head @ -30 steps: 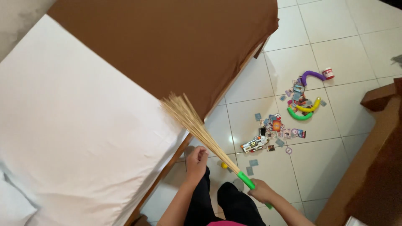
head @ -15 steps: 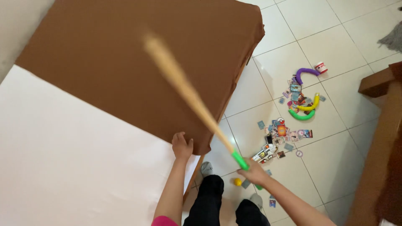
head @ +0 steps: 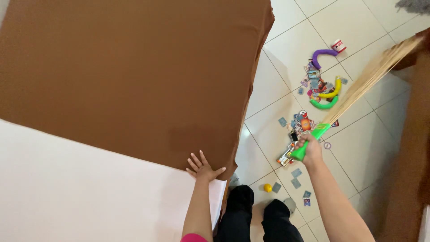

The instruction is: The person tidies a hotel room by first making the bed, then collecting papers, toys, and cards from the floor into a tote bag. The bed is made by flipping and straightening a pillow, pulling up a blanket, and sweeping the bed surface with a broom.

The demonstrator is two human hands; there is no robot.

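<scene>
Pressing my left hand (head: 204,169) flat on the bed, fingers spread and gripping nothing, I am leaning on the seam where the white sheet (head: 80,197) is meeting the brown bedcover (head: 134,76). My black-trousered legs (head: 257,215) are standing on the tiled floor (head: 286,49) just beside the bed corner, with a small yellow ball (head: 267,187) lying at about 2 o'clock from my knees.

My right hand (head: 309,150) is closing its fingers around the green handle of the broom (head: 358,89), and the straw bristles are pointing up toward 2 o'clock, blurred, reaching over a wooden piece of furniture (head: 414,148) at the right edge. Scattered cards (head: 298,130) and curved purple, yellow and green tubes (head: 324,94) are lying on the tiles near 12 o'clock from that hand.

I judge the raised bristles could strike the furniture, and one-handed control is looking loose; a swing could scatter the cards wider or send the ball under the bed.
</scene>
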